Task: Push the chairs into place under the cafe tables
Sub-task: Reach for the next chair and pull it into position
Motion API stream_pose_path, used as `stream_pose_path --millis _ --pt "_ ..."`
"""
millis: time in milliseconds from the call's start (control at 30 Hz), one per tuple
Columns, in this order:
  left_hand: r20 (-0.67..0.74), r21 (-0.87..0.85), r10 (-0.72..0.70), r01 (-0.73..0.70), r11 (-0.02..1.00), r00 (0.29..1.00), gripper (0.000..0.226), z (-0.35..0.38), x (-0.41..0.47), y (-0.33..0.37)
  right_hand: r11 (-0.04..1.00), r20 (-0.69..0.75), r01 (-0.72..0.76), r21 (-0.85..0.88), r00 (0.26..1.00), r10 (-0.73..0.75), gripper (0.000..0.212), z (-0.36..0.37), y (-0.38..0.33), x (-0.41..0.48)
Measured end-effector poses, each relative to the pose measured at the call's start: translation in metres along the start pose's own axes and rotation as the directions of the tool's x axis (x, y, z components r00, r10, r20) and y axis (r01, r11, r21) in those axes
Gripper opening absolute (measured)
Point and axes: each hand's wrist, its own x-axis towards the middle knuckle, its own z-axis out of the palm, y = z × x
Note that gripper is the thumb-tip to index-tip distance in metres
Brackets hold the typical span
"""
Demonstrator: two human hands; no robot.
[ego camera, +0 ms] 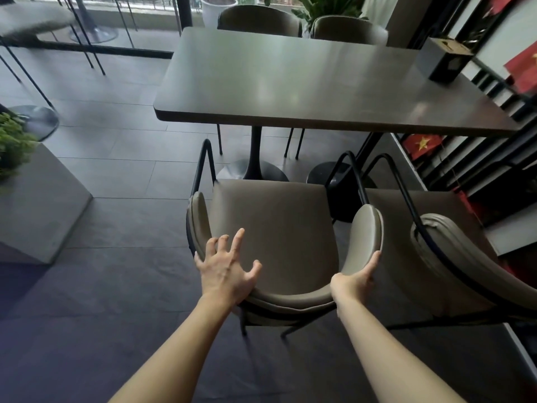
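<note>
Chair sits in the lower middle of the frame, taupe padded seat and curved backrest on a black metal frame, standing on the dark tiled floor just short of the near edge of the worktop. Its seat front is near the worktop's black pedestal base but not tucked under. Left hand is over the left bend of the backrest, fingers spread wide and unclenched, palm at the rim; whether it presses the padding I cannot tell. Right hand is wrapped on the right bend of the backrest, fingers along the outer face, grasping it. A second chair stands just beside, at lower right, also pulled out. Two more chairs show at the far side, top of frame. A dark box rests on the worktop's upper right corner. A planter sits at the left edge.
</note>
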Motion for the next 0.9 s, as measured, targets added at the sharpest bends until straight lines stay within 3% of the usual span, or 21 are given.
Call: stream_pose_path --millis 400,900 --pt "0.052 0.046 -0.030 0.027 0.999 0.998 0.053 -0.004 0.002 0.006 0.999 -0.010 0.007 -0.039 1.000 -0.008 0.086 -0.001 -0.003 0.004" --pt "0.024 0.043 -0.091 0.090 0.995 0.996 0.049 -0.004 0.001 0.017 0.999 0.034 0.037 -0.036 0.999 -0.036 0.093 -0.004 -0.004 0.013"
